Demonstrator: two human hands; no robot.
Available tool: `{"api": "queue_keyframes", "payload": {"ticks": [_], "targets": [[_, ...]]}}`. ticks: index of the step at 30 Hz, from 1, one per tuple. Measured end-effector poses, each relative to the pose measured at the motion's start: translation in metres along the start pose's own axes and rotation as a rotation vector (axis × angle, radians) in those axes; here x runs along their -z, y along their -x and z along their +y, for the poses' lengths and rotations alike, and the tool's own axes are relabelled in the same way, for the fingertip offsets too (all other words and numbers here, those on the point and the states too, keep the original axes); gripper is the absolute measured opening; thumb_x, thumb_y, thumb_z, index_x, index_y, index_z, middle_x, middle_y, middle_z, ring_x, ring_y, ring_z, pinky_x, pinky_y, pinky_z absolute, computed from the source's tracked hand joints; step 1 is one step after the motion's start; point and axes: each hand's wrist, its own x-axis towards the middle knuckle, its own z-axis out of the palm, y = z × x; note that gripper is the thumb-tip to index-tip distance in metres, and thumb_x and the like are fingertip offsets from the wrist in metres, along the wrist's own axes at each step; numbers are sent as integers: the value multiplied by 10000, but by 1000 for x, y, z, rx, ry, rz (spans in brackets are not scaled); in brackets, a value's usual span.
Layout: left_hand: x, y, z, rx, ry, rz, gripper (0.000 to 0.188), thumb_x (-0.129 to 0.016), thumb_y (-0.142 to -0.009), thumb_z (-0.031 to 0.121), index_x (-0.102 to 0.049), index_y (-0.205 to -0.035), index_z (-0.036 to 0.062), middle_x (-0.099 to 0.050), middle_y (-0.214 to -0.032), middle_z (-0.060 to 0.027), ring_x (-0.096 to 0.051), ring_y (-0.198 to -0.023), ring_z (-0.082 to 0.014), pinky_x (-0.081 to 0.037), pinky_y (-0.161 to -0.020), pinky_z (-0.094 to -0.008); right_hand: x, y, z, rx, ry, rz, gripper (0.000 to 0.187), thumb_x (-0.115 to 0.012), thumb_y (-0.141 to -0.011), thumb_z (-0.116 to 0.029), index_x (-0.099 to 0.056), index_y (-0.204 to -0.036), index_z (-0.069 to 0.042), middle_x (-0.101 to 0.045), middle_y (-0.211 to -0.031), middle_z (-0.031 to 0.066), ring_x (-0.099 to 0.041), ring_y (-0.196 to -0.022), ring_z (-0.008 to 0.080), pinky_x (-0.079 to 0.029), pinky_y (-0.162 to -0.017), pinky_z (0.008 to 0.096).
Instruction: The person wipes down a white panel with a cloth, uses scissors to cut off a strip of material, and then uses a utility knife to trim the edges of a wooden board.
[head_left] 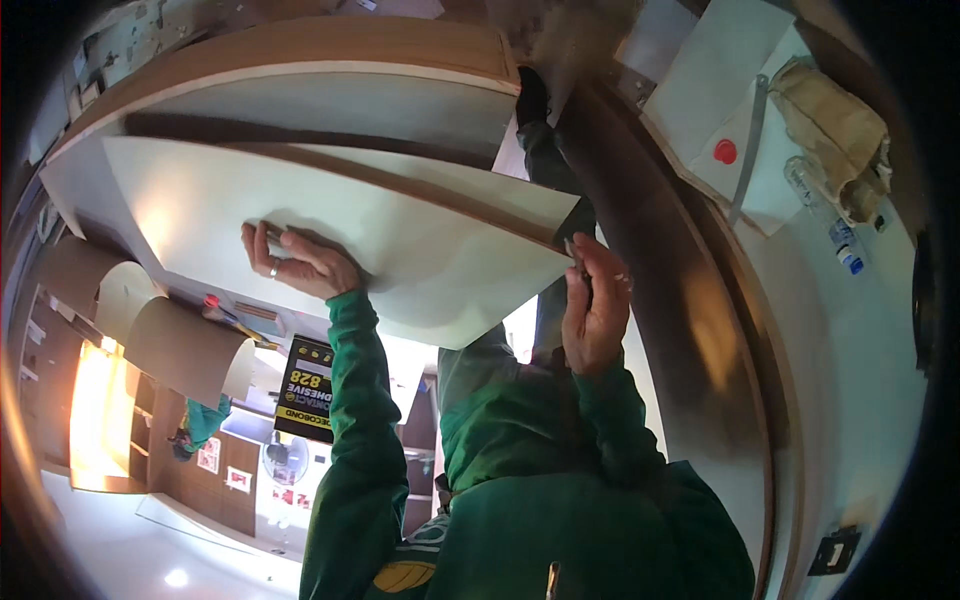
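A white panel [420, 240] with a thin brown edge lies tilted in front of me, overlapping another white sheet [500, 182]. My left hand [308, 264], with a ring on one finger, rests on the panel's face. Its fingers are curled around a small greyish thing that I cannot identify. At the panel's right corner, my right hand [598, 310] is closed, thumb against fingers. A small thin piece shows at its fingertips, too small to name, and it is close to the panel's edge.
Beyond the panels stands a long brown-edged board [330, 82]. On the right-hand worktop lie a metal ruler [750, 150], a red disc [725, 151], a crumpled brown bag [835, 130] and a clear bottle [825, 215]. A black-and-yellow tin [305, 390] and curled brown sheets [190, 345] are at left.
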Motion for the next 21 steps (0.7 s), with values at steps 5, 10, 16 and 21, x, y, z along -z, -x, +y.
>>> {"api": "queue_keyframes", "payload": {"ticks": [5, 10, 16, 21], "targets": [[6, 2, -12, -79, -39, 35, 383, -472, -1010, 266, -488, -1228, -49, -448, -1367, -256, -427, -1293, -381, -340, -1081, -472, -8, -23, -25, 259, 98, -74, 288, -656, -902, -127, -625, -1187, -100, -677, -1197, 70, -606, -1061, 278, -397, -889, 439], [12, -3, -2, -110, -51, 72, 294, -500, -942, 160, -532, -1169, -23, -494, -1314, -262, -448, -1234, -414, -332, -1042, -544, -33, -42, -41, 279, 244, -130, 371, -763, -827, -267, -632, -1138, -113, -689, -1091, 47, -616, -1032, 292, -440, -834, 451], [25, -4, 4, -39, -61, 41, 335, -538, -911, 202, -562, -1205, 42, -490, -1392, -194, -342, -1398, -368, -134, -1170, -589, -58, -30, -36, 162, 182, -97, 454, -754, -804, -363, -614, -1165, -124, -661, -1131, 95, -595, -1100, 305, -431, -876, 510], [33, 0, 6, -32, -67, -3, 359, -544, -915, 266, -577, -1202, 53, -479, -1412, -173, -355, -1394, -331, -153, -1154, -582, -56, -34, -29, 187, 201, -77, 439, -755, -798, -346, -630, -1158, -127, -664, -1171, 105, -612, -1099, 329, -452, -897, 492]]}}
